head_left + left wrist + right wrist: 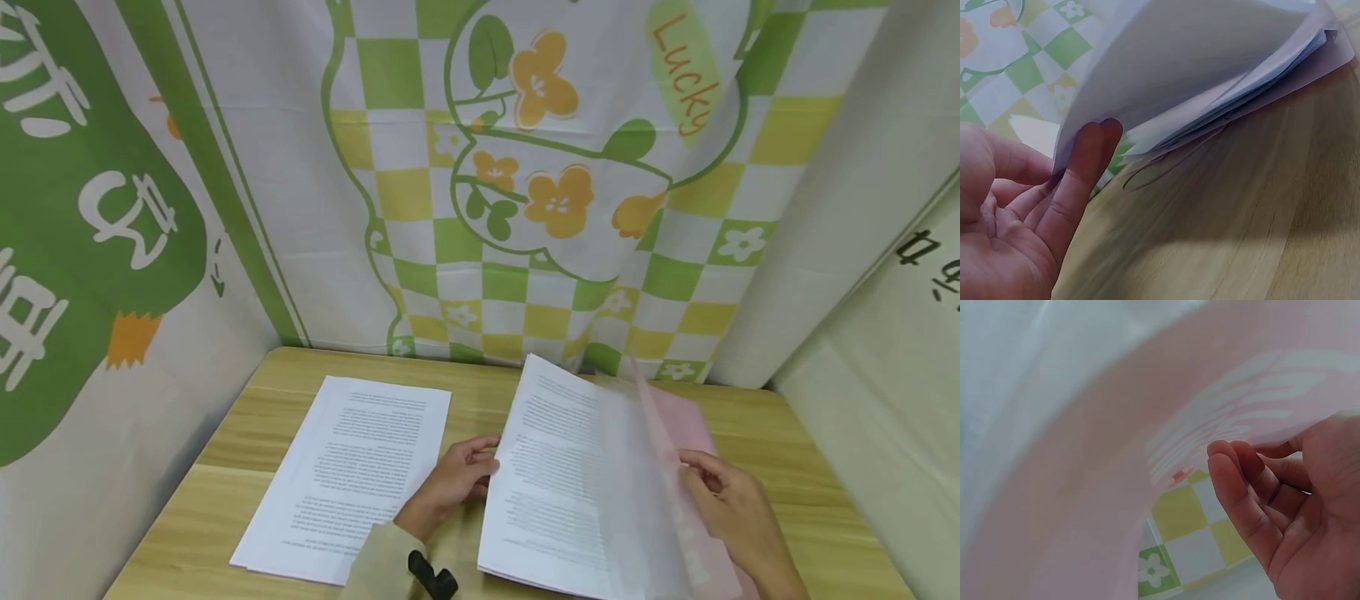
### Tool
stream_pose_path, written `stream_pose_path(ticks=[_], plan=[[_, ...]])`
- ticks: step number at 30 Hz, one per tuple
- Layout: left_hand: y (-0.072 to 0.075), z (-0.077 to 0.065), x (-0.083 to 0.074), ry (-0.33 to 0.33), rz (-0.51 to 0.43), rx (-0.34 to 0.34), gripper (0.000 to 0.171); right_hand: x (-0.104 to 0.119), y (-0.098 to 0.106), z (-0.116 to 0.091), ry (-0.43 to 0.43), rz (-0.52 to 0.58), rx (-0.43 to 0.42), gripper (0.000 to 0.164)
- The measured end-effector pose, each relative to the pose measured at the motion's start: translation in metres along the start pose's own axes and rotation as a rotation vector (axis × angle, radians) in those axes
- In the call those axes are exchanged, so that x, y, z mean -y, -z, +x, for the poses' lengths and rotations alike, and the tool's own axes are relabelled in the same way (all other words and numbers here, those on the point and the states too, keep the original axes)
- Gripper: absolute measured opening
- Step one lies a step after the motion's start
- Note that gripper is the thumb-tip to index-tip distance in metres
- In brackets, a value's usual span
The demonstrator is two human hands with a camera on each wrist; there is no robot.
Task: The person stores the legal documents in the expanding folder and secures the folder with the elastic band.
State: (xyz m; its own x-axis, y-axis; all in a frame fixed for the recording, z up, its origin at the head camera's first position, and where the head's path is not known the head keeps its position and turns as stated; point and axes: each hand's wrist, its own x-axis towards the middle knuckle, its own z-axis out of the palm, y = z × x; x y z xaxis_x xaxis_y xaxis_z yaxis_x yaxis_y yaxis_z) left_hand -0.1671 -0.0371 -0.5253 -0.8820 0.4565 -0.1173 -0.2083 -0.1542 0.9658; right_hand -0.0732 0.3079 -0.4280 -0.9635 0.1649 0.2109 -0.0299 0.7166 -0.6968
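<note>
In the head view a pink folder [686, 417] lies open at the right, with translucent sleeves [637, 483] and a stack of printed sheets [555, 467] inside. My left hand [457, 479] pinches the left edge of the sheets between thumb and fingers. The left wrist view shows the held paper [1166, 62] lifted and bowed above the lower pages. With my right hand [731, 508] I grip the edge of the folder's pink cover, which stands raised. Its curved, white-printed face [1229, 406] fills much of the right wrist view.
Another printed stack [360, 467] lies on the wooden table [225, 492] left of my left hand. A thin cord loop [1166, 169] hangs out from under the folder. Patterned cloth [510, 292] hangs along the table's back edge, with further cloth at both sides.
</note>
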Motion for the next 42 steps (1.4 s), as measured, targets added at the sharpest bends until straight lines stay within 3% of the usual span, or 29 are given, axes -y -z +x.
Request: stream_pose_path(ticks=[14,42], plan=[[-0.009,0.01,0.003,-0.004,0.004,-0.025,0.047,0.001,0.0,-0.002,0.02,0.011,-0.008,0.025],[-0.054,0.027,0.014,0.027,-0.044,0.005,0.045,0.002,-0.001,-0.001,0.044,0.027,-0.03,0.022]])
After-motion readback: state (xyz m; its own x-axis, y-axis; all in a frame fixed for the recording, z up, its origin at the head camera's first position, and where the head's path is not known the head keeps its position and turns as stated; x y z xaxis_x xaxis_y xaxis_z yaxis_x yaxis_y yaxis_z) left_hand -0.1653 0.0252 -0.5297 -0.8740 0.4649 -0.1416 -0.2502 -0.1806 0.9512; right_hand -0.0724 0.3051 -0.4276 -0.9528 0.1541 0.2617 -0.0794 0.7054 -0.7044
